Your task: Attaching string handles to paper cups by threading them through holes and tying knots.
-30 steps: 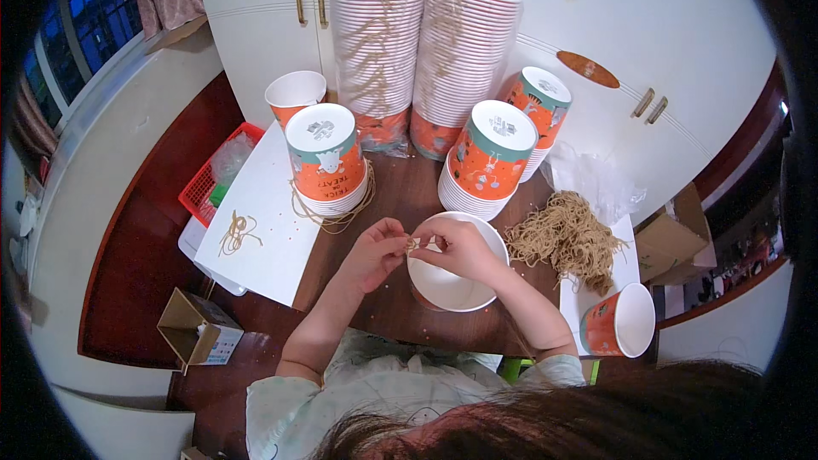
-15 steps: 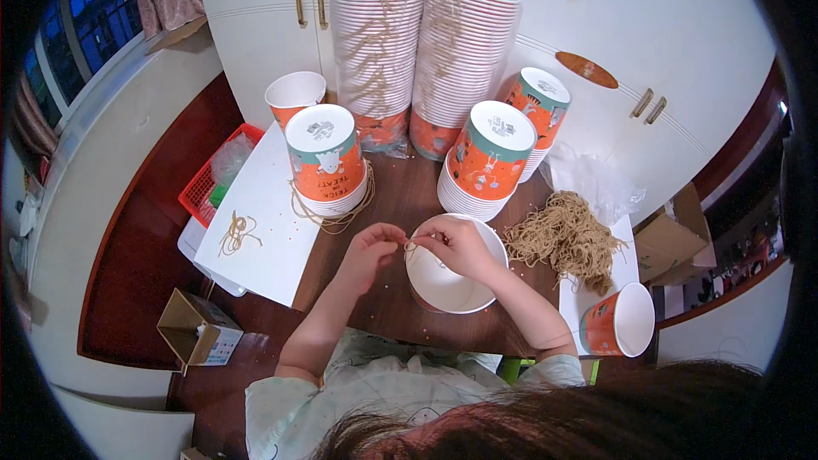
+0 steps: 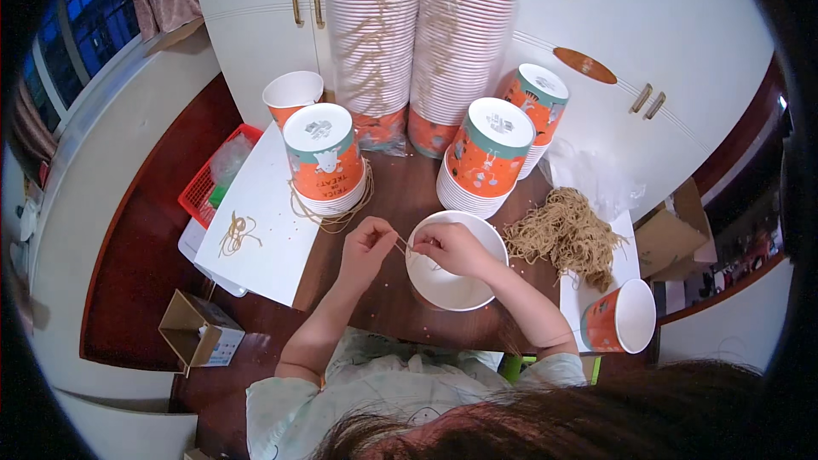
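A thin tan cord (image 3: 401, 244) stretches between my hands over the left rim of a wide white paper bucket (image 3: 457, 290). My left hand (image 3: 366, 244) pinches one part of it just left of the bucket. Above the bucket's opening, the fingers of my right hand (image 3: 452, 247) are closed on the cord, and a short strand hangs below them. Beyond my left hand stands an upside-down stack of orange paper buckets (image 3: 324, 158) with cord loops round its base. Another upside-down stack (image 3: 487, 158) stands just behind the open bucket.
A tangled heap of tan cord (image 3: 567, 234) lies at the right, near a tipped orange bucket (image 3: 635, 315). Tall bagged bucket stacks (image 3: 372, 43) stand at the back. Loose cord (image 3: 239, 234) rests on the white surface at left, beside a red basket (image 3: 199, 192).
My left hand has drawn slightly left and up, away from my right, so a taut length of cord now shows between them. My right hand has barely moved.
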### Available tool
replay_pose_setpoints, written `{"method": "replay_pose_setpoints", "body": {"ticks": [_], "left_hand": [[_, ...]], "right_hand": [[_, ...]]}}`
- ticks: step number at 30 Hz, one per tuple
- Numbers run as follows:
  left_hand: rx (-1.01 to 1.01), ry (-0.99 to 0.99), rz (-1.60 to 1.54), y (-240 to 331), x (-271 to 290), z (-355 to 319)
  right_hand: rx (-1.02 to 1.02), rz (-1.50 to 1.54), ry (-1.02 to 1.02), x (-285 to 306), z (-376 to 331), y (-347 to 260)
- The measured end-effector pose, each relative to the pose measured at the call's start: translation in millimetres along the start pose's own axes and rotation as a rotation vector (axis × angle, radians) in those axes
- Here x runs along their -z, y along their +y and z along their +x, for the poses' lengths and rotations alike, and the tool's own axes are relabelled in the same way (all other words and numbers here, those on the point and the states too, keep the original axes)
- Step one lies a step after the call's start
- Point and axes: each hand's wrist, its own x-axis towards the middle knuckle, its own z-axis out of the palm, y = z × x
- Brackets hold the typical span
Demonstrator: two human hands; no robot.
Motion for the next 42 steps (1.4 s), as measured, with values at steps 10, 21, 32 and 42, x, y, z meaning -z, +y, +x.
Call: {"method": "replay_pose_setpoints", "body": {"ticks": [10,21,32,42], "left_hand": [[0.182,0.022,-0.119,4,8,-1],[0.241,-0.228,-0.087,8,7,-9],[0.107,-0.146,0.098,12,-4,-12],[0.042,-0.130,0.128,15,-4,-12]], "right_hand": [[-0.020,-0.002,-0.008,-2,-2,3],[0.105,0.055,0.126,3,-7,-7],[0.208,0.039,0.160,1,-10,-6],[0.110,0.096,0.140,3,-12,-9]]}}
